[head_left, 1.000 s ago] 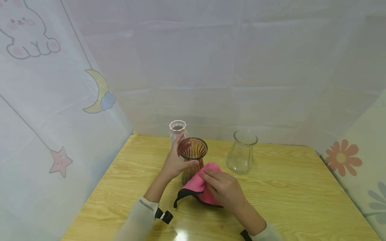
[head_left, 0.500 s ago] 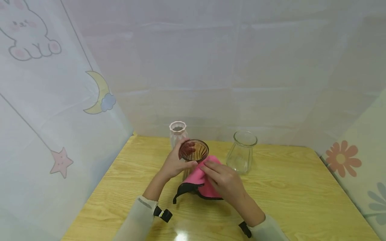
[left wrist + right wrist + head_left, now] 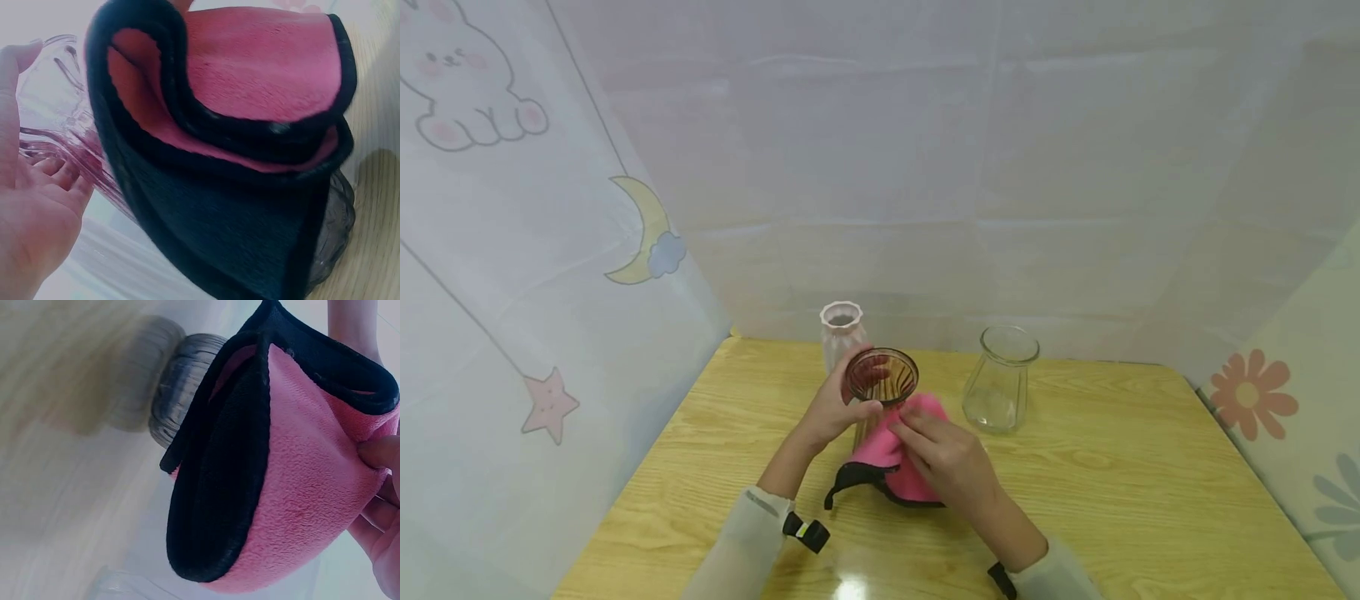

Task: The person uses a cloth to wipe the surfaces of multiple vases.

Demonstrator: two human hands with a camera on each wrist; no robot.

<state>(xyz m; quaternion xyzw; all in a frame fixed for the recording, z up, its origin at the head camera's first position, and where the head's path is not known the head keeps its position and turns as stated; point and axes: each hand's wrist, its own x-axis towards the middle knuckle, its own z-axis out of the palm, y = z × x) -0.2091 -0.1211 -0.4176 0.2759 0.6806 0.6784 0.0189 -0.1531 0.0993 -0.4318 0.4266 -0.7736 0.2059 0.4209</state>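
As left hand curls round vase, right hand pinches cloth.

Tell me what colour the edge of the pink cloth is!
Black: the edge of the pink cloth shows best in the right wrist view.

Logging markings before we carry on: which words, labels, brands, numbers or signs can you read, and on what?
None: I see no lettering on the tinted vase, pink cloth, clear vase or pale vase.
The backdrop shows drawings only.
Too small to tell: the pale patch on the black strap.
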